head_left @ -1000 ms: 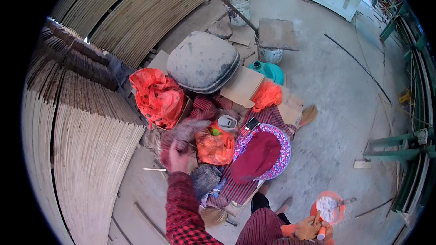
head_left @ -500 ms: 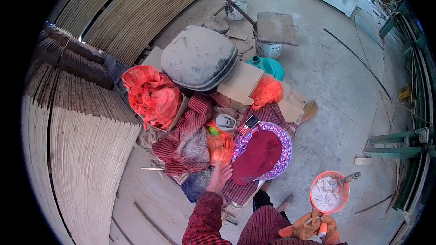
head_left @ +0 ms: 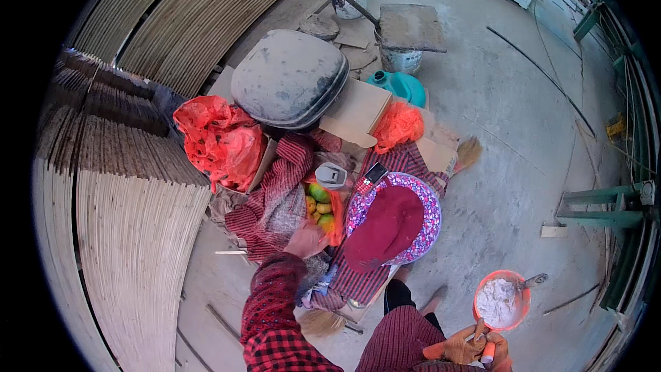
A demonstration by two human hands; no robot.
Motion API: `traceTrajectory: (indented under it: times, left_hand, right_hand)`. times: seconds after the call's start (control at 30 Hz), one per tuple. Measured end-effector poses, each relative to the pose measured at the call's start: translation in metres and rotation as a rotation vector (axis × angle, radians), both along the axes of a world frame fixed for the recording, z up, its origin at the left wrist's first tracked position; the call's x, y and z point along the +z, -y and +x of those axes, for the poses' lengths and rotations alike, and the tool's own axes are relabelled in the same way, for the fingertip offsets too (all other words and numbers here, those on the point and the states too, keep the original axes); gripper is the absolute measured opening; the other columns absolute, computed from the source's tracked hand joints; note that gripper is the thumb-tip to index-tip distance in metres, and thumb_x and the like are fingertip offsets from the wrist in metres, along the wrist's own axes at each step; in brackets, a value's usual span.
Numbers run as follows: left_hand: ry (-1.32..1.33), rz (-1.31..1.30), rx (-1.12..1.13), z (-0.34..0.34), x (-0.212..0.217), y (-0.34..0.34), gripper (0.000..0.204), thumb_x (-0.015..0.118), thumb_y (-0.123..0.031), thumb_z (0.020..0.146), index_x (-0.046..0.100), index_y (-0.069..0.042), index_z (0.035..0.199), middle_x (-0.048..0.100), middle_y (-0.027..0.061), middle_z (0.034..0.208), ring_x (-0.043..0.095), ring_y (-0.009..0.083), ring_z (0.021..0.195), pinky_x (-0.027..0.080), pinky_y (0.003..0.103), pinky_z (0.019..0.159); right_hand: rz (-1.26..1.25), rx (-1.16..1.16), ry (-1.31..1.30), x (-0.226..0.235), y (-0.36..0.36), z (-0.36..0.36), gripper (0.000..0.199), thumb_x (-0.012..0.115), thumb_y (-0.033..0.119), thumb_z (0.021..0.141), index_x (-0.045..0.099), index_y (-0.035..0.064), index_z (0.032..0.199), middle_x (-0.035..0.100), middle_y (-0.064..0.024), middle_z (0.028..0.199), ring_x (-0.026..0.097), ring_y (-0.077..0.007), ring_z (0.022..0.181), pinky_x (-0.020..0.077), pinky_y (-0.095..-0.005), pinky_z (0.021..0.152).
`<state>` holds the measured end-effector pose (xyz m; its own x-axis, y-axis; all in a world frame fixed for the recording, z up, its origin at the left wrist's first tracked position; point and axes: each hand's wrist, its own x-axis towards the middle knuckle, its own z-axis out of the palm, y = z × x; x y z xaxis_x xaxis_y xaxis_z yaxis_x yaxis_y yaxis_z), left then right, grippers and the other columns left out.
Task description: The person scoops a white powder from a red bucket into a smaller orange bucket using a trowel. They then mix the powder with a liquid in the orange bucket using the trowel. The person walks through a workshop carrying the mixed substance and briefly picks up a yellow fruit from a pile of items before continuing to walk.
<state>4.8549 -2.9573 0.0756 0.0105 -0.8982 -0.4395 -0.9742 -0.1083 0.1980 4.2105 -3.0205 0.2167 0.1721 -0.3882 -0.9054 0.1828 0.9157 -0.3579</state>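
Note:
My bare left hand (head_left: 307,239), smeared by motion, is at the lower edge of an orange-red plastic bag (head_left: 337,215). Green and yellow fruit (head_left: 320,201) shows in the bag's opening; the fingers' hold is unclear. At the lower right, my right hand (head_left: 469,346), in a tan and orange work glove, is closed around the handle of an orange pan (head_left: 476,306). White powdery or pasty material (head_left: 498,302) fills the pan, with a scraper (head_left: 535,280) resting in it. A second glove shape (head_left: 501,355) lies against this hand.
A maroon hat (head_left: 387,227) rests on a round floral cushion (head_left: 430,217), a phone (head_left: 372,178) beside it. Around them are striped cloth (head_left: 258,224), a red bag (head_left: 224,141), a dusty grey seat (head_left: 289,79) and a teal jug (head_left: 399,86). Stacked boards (head_left: 138,227) line the left.
My left hand has moved left and slightly up. The orange-red bag has opened, exposing more fruit. My right hand keeps its hold on the pan, and the view has shifted slightly.

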Motion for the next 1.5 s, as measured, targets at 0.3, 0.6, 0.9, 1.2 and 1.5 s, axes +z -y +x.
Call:
traceTrajectory:
  times: [0.3,0.6,0.9,1.2,1.5]
  left_hand:
    - [0.110,-0.027,0.417,-0.010,-0.005,-0.014,0.037,0.043,-0.038,0.100,0.064,-0.010,0.109,0.068,0.0140,0.097,0.068,0.0341,0.084,0.054,0.048,0.070]
    - [0.400,0.329,0.376,0.008,-0.032,-0.035,0.026,0.051,-0.025,0.090,0.075,-0.018,0.097,0.071,0.0025,0.100,0.064,0.0229,0.101,0.035,0.054,0.094]
    - [0.456,0.085,-0.098,-0.003,-0.023,-0.041,0.026,0.052,-0.021,0.088,0.073,-0.013,0.101,0.052,0.0041,0.130,0.042,0.0245,0.126,0.033,0.046,0.099]
    - [0.247,0.283,0.154,-0.001,-0.028,-0.056,0.021,0.056,-0.021,0.086,0.069,-0.010,0.098,0.066,0.0122,0.102,0.070,0.0296,0.085,0.054,0.046,0.075]
    - [0.317,0.271,0.635,0.001,-0.073,-0.029,0.017,0.054,-0.024,0.090,0.065,-0.013,0.098,0.072,0.0120,0.087,0.071,0.0304,0.079,0.056,0.044,0.064]
  right_hand:
    - [0.049,0.032,0.032,-0.016,-0.001,-0.004,0.044,0.056,0.016,0.081,0.057,-0.0031,0.120,0.067,-0.0152,0.095,0.068,-0.0262,0.081,0.0583,-0.0371,0.076]
    - [-0.032,0.088,0.067,-0.003,0.021,0.008,0.040,0.060,0.013,0.081,0.057,-0.0048,0.116,0.067,-0.0167,0.097,0.068,-0.0268,0.082,0.0584,-0.0370,0.077]
    - [0.003,0.073,0.035,-0.002,0.040,0.038,0.039,0.062,0.014,0.082,0.055,-0.0064,0.115,0.065,-0.0152,0.095,0.068,-0.0251,0.086,0.0577,-0.0367,0.079]
    - [-0.154,0.188,-0.058,-0.014,0.036,0.028,0.036,0.059,0.011,0.081,0.055,-0.0067,0.113,0.065,-0.0119,0.087,0.066,-0.0226,0.072,0.0555,-0.0323,0.067]
    - [-0.098,0.128,-0.064,-0.022,0.043,0.044,0.040,0.060,0.011,0.081,0.053,-0.0077,0.115,0.064,-0.0125,0.079,0.064,-0.0221,0.069,0.0543,-0.0312,0.065]
